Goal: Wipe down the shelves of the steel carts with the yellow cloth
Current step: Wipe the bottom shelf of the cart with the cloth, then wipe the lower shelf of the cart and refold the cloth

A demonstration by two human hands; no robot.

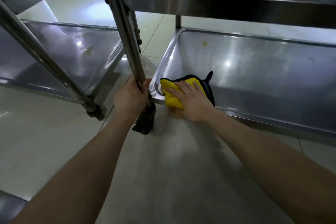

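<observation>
Two hands work a steel cart's lower shelf, the wipe under way at its near left corner.

The left hand is wrapped round the corner post at that corner of the shelf. The right hand presses the yellow cloth flat with straight, spread fingers aimed at the shelf's left rim. The bunched cloth lies yellow face up. Its long axis looks roughly parallel to the shelf's near rim, one fold hangs over that rim, and a black tab points toward the shelf's far side. Most of the shelf probably awaits wiping. The next stroke likely calls for a firm sweep away from the corner, toward the yellowish spot near the shelf's far rim.
</observation>
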